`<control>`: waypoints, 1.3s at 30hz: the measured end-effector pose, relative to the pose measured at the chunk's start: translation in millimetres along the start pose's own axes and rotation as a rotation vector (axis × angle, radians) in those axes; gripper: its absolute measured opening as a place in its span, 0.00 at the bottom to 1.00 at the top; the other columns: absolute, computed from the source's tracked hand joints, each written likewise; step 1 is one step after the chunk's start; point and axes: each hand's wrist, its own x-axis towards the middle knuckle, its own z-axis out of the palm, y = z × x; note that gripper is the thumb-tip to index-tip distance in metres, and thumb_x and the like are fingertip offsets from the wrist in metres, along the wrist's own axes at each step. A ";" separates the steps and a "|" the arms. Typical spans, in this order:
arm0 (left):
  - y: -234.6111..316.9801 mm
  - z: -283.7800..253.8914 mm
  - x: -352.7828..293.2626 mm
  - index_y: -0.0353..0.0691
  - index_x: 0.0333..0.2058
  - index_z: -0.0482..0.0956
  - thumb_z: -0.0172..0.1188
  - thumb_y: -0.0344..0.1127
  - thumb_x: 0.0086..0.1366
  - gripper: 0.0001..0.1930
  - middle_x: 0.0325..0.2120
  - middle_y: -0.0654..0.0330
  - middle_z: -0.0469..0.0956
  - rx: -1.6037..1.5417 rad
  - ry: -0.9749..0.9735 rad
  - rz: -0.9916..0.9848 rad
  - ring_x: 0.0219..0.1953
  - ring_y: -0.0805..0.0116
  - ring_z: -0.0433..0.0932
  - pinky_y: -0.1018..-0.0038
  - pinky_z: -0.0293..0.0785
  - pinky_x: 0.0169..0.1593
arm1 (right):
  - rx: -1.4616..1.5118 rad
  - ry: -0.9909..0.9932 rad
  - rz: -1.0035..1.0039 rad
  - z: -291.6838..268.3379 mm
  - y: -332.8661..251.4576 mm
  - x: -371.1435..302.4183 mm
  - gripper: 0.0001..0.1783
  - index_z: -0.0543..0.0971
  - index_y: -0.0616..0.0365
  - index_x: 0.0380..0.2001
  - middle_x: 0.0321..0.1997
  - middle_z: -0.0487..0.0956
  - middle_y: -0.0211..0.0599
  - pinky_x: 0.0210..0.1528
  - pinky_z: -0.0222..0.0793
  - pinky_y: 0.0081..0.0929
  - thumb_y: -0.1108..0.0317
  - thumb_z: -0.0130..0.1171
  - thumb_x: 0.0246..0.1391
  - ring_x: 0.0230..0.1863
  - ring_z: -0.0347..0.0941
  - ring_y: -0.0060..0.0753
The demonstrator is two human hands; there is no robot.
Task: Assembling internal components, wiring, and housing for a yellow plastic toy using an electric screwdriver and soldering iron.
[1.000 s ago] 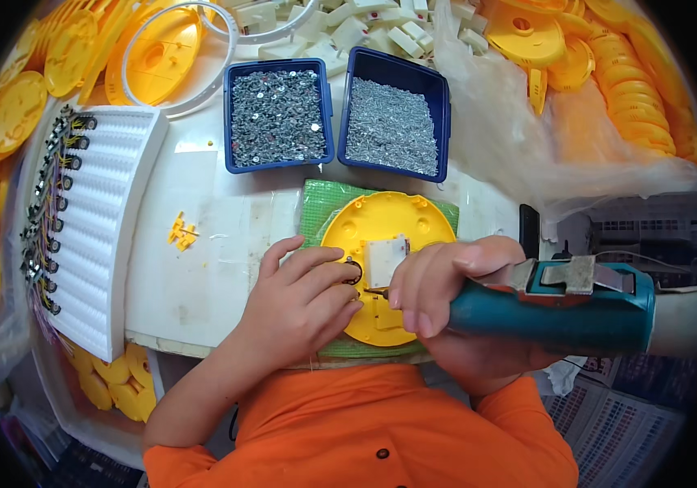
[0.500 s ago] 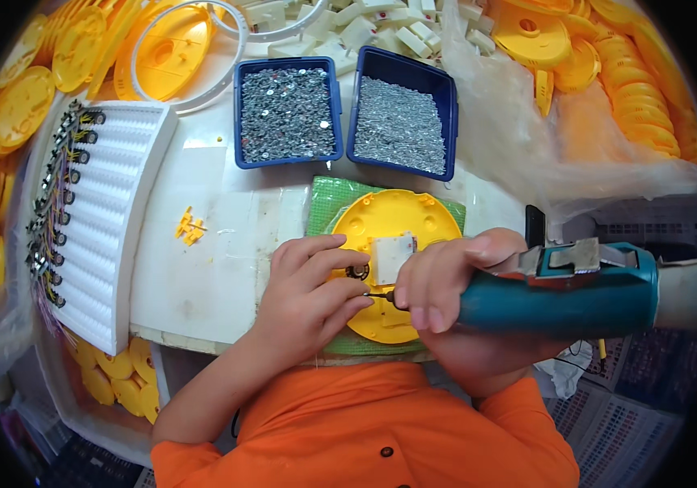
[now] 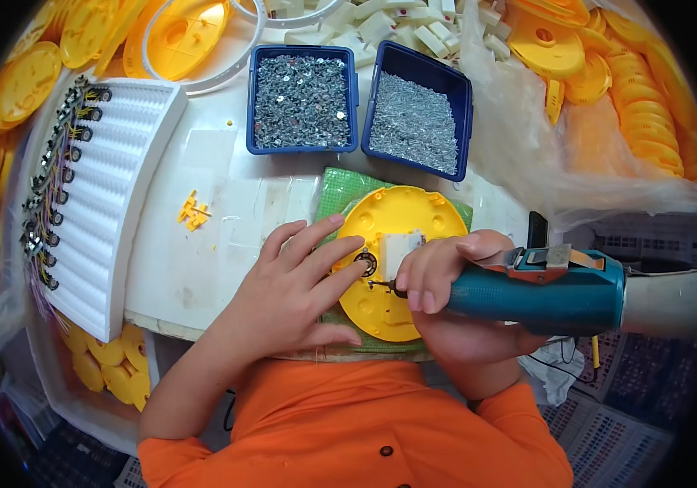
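Observation:
A yellow round plastic housing (image 3: 401, 203) lies on a green mat (image 3: 340, 187), with a white block (image 3: 397, 246) and a small black-rimmed round part (image 3: 372, 259) in it. My left hand (image 3: 279, 301) has its fingers spread over the housing's left side, a fingertip resting on the round part. My right hand (image 3: 438, 272) wraps around a teal power screwdriver (image 3: 539, 294), held nearly level. Its thin bit points left, with the tip low at the round part's lower edge; whether a screw sits under it is too small to tell.
Two blue bins stand beyond the mat, one of dark small hardware (image 3: 299, 98), one of silver screws (image 3: 413, 122). A white ridged tray (image 3: 112, 203) with wired parts lies left, near small yellow pieces (image 3: 194, 211). Yellow housings (image 3: 548, 45) and white blocks (image 3: 377, 28) are piled behind.
My left hand's fingers have spread and moved off the screwdriver bit, one now on the round part. The screwdriver has shifted slightly left and its tip sits a little higher.

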 end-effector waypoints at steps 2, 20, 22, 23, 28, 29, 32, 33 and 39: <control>-1.7 1.2 0.8 0.44 0.55 0.80 0.71 0.65 0.51 0.39 0.62 0.57 0.73 -0.006 0.009 0.006 0.70 0.50 0.65 0.50 0.60 0.69 | -0.023 -0.025 -0.015 -1.7 2.6 1.8 0.37 0.73 0.56 0.63 0.36 0.79 0.44 0.55 0.66 0.44 0.36 0.47 0.67 0.39 0.75 0.39; -4.3 6.0 2.7 0.43 0.52 0.83 0.70 0.63 0.52 0.35 0.59 0.57 0.74 0.016 0.052 0.018 0.70 0.54 0.65 0.54 0.61 0.68 | -0.215 -0.014 0.052 6.6 9.7 2.3 0.32 0.80 0.52 0.51 0.29 0.79 0.43 0.47 0.68 0.43 0.35 0.44 0.69 0.32 0.75 0.42; -4.5 5.2 3.7 0.43 0.52 0.83 0.70 0.63 0.52 0.35 0.59 0.58 0.74 0.024 0.053 0.030 0.70 0.54 0.65 0.54 0.61 0.68 | -0.293 0.018 0.128 11.2 9.0 -2.8 0.28 0.80 0.52 0.51 0.29 0.80 0.43 0.46 0.69 0.42 0.41 0.46 0.70 0.32 0.75 0.41; -4.6 5.1 3.7 0.43 0.52 0.83 0.70 0.63 0.52 0.35 0.59 0.58 0.75 0.032 0.046 0.028 0.70 0.54 0.65 0.54 0.61 0.68 | -0.297 0.009 0.115 10.8 13.1 -3.4 0.24 0.80 0.52 0.52 0.29 0.79 0.42 0.47 0.70 0.41 0.46 0.47 0.71 0.32 0.75 0.40; -1.5 -0.7 4.7 0.43 0.52 0.83 0.69 0.64 0.52 0.36 0.60 0.58 0.74 0.053 0.030 0.024 0.71 0.54 0.64 0.54 0.61 0.68 | -0.344 -0.022 0.167 6.5 9.9 -6.9 0.25 0.78 0.51 0.54 0.31 0.79 0.43 0.49 0.69 0.42 0.44 0.47 0.70 0.34 0.75 0.41; 0.7 -4.2 6.2 0.43 0.51 0.82 0.70 0.61 0.53 0.33 0.59 0.57 0.74 0.057 0.039 0.024 0.70 0.54 0.65 0.53 0.61 0.68 | -0.302 -0.019 0.149 6.6 5.9 -4.5 0.28 0.77 0.50 0.56 0.32 0.80 0.44 0.50 0.69 0.43 0.40 0.45 0.69 0.35 0.75 0.41; 7.8 -17.7 7.5 0.41 0.48 0.81 0.73 0.54 0.56 0.28 0.56 0.55 0.76 -0.001 0.111 -0.115 0.64 0.53 0.69 0.54 0.63 0.65 | -0.106 0.100 0.091 8.8 -5.4 -0.5 0.42 0.73 0.51 0.64 0.34 0.79 0.43 0.53 0.67 0.42 0.28 0.41 0.65 0.37 0.74 0.41; 9.0 -20.7 6.5 0.40 0.46 0.80 0.74 0.50 0.57 0.24 0.52 0.53 0.77 -0.064 0.175 -0.259 0.59 0.53 0.73 0.54 0.65 0.63 | -0.153 0.099 -0.013 9.8 -12.5 3.2 0.44 0.70 0.53 0.67 0.35 0.80 0.43 0.54 0.67 0.42 0.28 0.42 0.64 0.38 0.74 0.41; 7.3 -15.9 -19.1 0.39 0.40 0.78 0.73 0.41 0.57 0.18 0.39 0.55 0.76 -0.197 0.162 -0.625 0.45 0.52 0.74 0.58 0.67 0.52 | -0.399 0.267 -0.359 -6.2 -28.6 13.6 0.51 0.60 0.65 0.73 0.48 0.79 0.51 0.61 0.66 0.43 0.32 0.46 0.65 0.54 0.74 0.44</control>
